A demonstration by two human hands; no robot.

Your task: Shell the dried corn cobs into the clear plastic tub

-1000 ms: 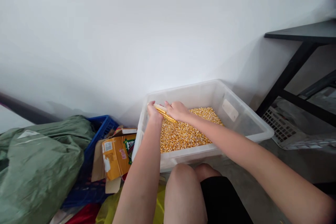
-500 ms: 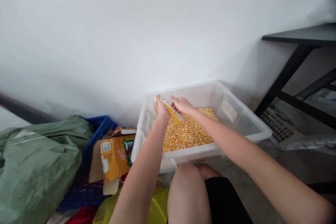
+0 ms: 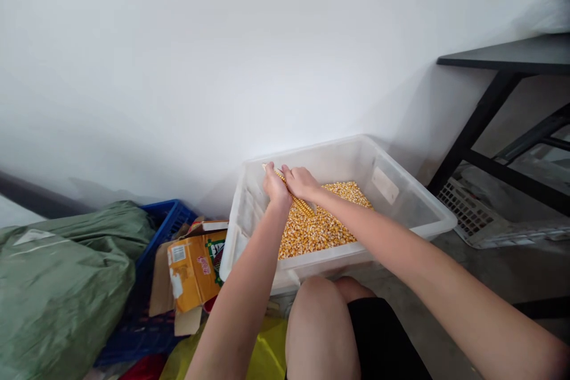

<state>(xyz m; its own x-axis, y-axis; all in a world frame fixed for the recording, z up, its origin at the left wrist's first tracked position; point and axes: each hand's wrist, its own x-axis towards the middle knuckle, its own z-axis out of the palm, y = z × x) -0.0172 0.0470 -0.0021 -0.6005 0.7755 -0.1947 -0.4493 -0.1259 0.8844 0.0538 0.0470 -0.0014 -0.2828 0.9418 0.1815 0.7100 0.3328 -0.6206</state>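
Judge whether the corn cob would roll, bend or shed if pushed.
The corn cob would probably roll, being long and roundish. It looks stiff, with no sag beyond the left hand. It may shed under pressure, since loose kernels lie in the tub below.

Lightly glossy kernels [image 3: 320, 233] and a knobbly corn cob [image 3: 303, 206] showed against a smooth, translucent plastic bin [image 3: 325, 262], beside a scuffed cardboard carton [image 3: 196, 273], a blue plastic crate [image 3: 140, 332] and a matt wall [image 3: 267, 59].

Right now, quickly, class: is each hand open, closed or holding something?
Left hand: closed, holding the corn cob.
Right hand: laid against the corn cob; whether it grips cannot be told.
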